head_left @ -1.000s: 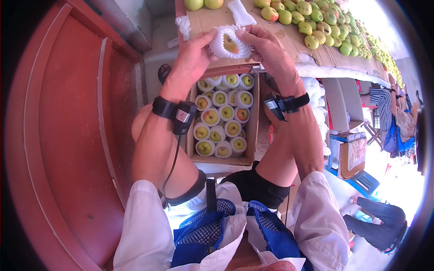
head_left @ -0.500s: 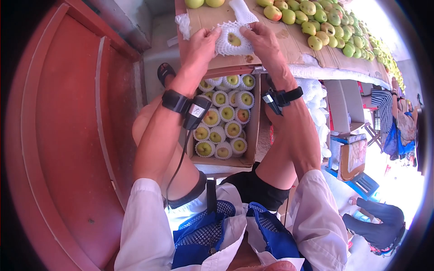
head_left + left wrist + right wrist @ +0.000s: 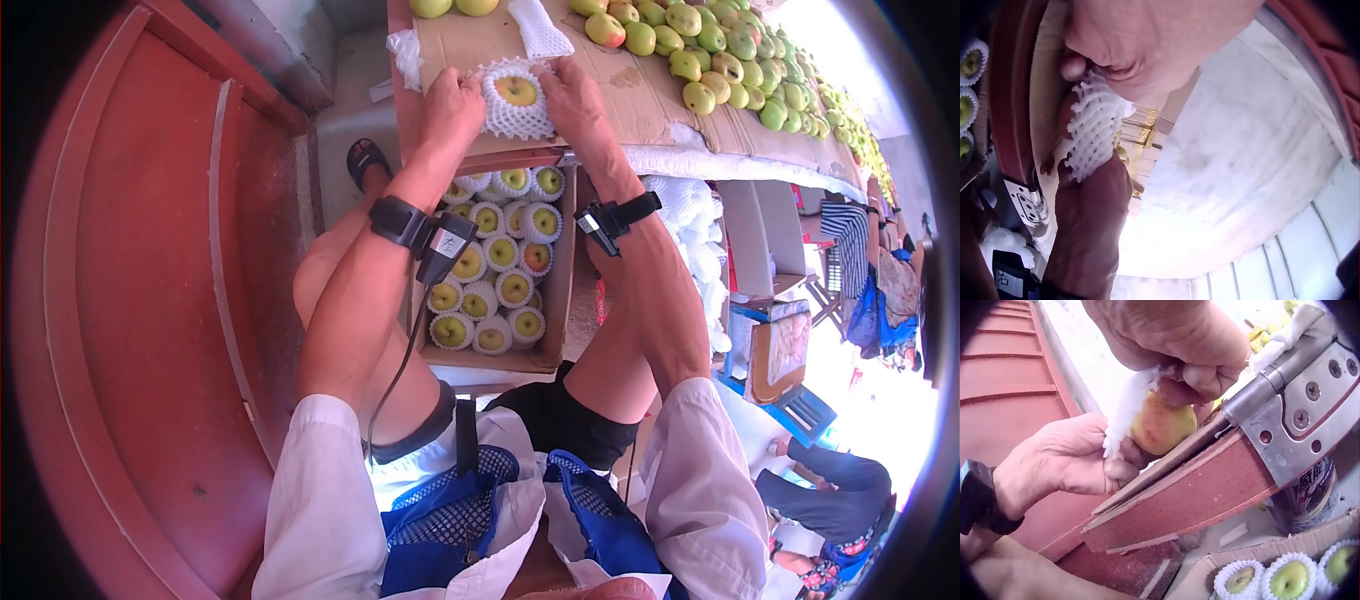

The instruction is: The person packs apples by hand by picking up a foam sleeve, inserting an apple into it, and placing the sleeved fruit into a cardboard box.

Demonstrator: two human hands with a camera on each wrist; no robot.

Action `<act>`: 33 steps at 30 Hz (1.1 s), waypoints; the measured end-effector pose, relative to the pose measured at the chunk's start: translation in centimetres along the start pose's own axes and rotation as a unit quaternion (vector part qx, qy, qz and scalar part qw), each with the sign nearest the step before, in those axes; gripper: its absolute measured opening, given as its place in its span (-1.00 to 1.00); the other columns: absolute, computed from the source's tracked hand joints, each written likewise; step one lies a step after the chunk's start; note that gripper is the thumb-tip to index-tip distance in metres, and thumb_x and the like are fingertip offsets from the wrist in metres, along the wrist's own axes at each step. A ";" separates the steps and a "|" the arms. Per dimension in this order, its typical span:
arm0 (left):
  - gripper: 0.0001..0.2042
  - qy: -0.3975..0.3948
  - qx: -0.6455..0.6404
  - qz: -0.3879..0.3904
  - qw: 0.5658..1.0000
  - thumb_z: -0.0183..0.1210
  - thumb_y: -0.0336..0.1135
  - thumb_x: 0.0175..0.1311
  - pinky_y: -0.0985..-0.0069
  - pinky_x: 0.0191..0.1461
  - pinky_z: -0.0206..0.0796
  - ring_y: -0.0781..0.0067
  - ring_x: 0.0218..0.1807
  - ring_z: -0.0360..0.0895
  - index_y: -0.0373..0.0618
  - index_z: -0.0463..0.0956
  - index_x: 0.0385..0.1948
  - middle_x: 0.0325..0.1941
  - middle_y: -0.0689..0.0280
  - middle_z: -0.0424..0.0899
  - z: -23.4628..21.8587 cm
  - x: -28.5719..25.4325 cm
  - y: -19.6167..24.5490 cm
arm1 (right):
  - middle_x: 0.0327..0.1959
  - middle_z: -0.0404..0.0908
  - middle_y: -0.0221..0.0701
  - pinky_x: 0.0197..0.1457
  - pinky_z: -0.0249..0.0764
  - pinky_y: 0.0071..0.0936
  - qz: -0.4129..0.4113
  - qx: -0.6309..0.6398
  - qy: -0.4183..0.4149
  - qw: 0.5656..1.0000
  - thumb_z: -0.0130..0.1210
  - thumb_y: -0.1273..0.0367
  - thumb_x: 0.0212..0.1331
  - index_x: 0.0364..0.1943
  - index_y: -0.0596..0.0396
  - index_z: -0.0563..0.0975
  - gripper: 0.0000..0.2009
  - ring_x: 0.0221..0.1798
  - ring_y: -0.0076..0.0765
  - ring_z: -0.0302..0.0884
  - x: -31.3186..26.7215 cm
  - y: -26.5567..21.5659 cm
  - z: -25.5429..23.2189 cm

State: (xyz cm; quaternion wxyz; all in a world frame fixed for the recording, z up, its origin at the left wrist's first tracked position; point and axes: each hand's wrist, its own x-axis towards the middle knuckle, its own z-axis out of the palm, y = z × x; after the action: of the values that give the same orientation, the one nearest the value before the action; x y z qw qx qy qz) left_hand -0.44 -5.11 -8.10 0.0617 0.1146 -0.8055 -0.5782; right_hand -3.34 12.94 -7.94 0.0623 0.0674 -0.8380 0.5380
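Note:
Between the two hands, at the cardboard-covered table's near edge, is an apple in a white foam net. My left hand pinches the net on the left side and my right hand pinches it on the right. In the right wrist view the red-yellow apple shows below the right hand, with the net against it and the left hand gripping the net's edge. The left wrist view shows the net stretched between both hands.
Below the table edge stands a cardboard box of netted apples. An empty foam net lies behind the hands, with loose apples heaped at right. Foam nets are piled under the table. A red door is at left.
Both hands have drawn slightly down toward the body with the netted apple. The net's opening has turned and widened, showing more of the apple's top.

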 end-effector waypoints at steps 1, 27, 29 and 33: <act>-0.67 0.013 0.000 0.011 1.000 0.10 -0.18 0.45 0.14 -0.02 0.47 -0.13 -0.11 0.69 -0.37 0.55 -0.16 -0.23 -0.15 0.71 0.2 -0.1 0.0 | -0.29 0.70 -0.02 -0.07 0.53 -0.20 0.006 -0.001 0.000 1.000 0.13 0.16 0.37 0.00 0.30 0.54 -0.59 -0.15 0.01 0.70 0.1 -0.1 0.1; -0.83 0.058 -0.219 -0.004 0.974 0.11 -0.36 0.48 0.56 -0.22 0.39 0.61 -0.25 0.51 -0.32 0.53 -0.17 -0.26 0.32 0.63 0.0 -4.3 2.3 | -0.42 0.66 -0.32 -0.44 0.49 -0.44 0.059 0.137 0.036 0.988 0.15 0.29 0.36 -0.06 0.33 0.58 -0.70 -0.43 -0.47 0.58 -2.6 -3.6 -0.9; -0.83 0.060 -0.234 -0.005 0.970 0.12 -0.35 0.48 0.57 -0.21 0.39 0.62 -0.25 0.51 -0.32 0.53 -0.17 -0.26 0.32 0.63 -0.1 -5.0 3.0 | -0.41 0.65 -0.35 -0.45 0.47 -0.45 0.046 0.148 0.045 0.987 0.16 0.29 0.37 -0.08 0.32 0.58 -0.70 -0.43 -0.50 0.56 -2.7 -3.4 -0.9; -0.82 0.075 -0.239 0.042 0.967 0.09 -0.33 0.50 0.56 -0.28 0.39 0.59 -0.29 0.52 -0.29 0.51 -0.14 -0.29 0.31 0.62 0.6 -4.7 2.1 | -0.40 0.64 -0.40 -0.46 0.46 -0.52 0.044 0.177 0.049 0.982 0.16 0.29 0.38 -0.09 0.30 0.58 -0.72 -0.44 -0.56 0.54 -3.6 -5.0 -1.5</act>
State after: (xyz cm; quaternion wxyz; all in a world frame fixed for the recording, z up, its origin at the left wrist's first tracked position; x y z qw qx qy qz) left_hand 3.71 -2.71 -6.13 0.1713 0.1055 -0.6409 -0.7408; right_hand 1.15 12.42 -3.51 0.0672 0.0140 -0.7275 0.6826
